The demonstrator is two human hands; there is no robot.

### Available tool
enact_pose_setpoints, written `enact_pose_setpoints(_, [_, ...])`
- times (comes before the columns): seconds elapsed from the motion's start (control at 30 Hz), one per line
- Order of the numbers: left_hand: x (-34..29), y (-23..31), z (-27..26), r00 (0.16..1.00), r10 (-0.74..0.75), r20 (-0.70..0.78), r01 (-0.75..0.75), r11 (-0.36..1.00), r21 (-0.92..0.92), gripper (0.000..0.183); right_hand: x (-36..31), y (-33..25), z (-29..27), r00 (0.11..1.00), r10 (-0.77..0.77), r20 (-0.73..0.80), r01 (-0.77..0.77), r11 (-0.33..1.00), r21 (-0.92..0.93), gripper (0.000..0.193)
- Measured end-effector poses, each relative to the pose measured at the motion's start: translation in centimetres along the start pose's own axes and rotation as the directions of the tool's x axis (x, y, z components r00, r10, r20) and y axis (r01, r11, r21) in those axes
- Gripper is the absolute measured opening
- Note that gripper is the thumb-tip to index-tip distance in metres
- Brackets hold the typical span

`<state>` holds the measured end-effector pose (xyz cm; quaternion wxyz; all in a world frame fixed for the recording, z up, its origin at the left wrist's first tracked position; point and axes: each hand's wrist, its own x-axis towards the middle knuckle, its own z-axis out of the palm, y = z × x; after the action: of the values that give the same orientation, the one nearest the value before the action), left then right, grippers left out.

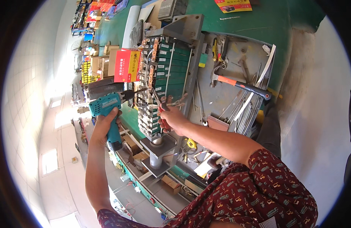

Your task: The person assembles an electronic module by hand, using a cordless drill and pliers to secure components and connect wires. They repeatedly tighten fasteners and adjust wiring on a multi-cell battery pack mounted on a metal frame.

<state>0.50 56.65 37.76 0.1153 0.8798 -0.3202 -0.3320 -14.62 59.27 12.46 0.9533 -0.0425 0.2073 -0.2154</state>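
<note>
My left hand [105,125] grips a teal cordless drill [107,110]. Its dark bit points right at the left side of a battery pack [166,72], a row of green-topped cells clamped in a grey metal frame. Copper strips run along the pack's left edge. My right hand [173,119] holds red-handled pliers [163,110] against the near end of the pack, beside some thin reddish wires. The pliers' jaws are partly hidden by my fingers.
A hammer with an orange and black handle [240,85], yellow-handled pliers [214,48] and several metal rods lie on the grey bench [228,64] right of the pack. A red box [127,65] stands to the left. Cardboard boxes and shelves sit farther left.
</note>
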Motion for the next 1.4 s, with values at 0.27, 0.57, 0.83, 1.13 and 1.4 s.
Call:
enact_pose_setpoints(0.27, [0.2,0.7,-0.4,0.999,0.024,-0.026,-0.023,0.999,0.024,0.042,0.1,0.2,0.2,0.999,-0.024,-0.024,0.025,1.000,0.009,0.015])
enact_pose_setpoints(0.57, [0.7,0.4,-0.7,0.999,0.044,0.012,-0.044,0.999,-0.008,0.042,0.5,0.7,0.2,0.999,-0.041,-0.004,0.041,0.999,0.007,0.016])
enact_pose_setpoints(0.83, [2.2,2.0,-1.8,0.996,-0.024,0.086,0.019,0.998,0.061,0.038,0.3,0.5,0.5,0.999,-0.041,-0.025,0.041,0.999,0.002,0.016])
enact_pose_setpoints(1.13, [3.2,2.2,-2.2,0.992,-0.087,0.089,0.080,0.993,0.086,0.041,0.1,0.6,0.7,0.999,-0.047,-0.019,0.048,0.995,0.086,0.015])
enact_pose_setpoints(1.4, [2.8,2.1,-2.1,0.994,-0.066,0.086,0.060,0.996,0.071,0.042,0.3,0.7,1.9,0.998,-0.031,-0.058,0.039,0.990,0.135,0.013])
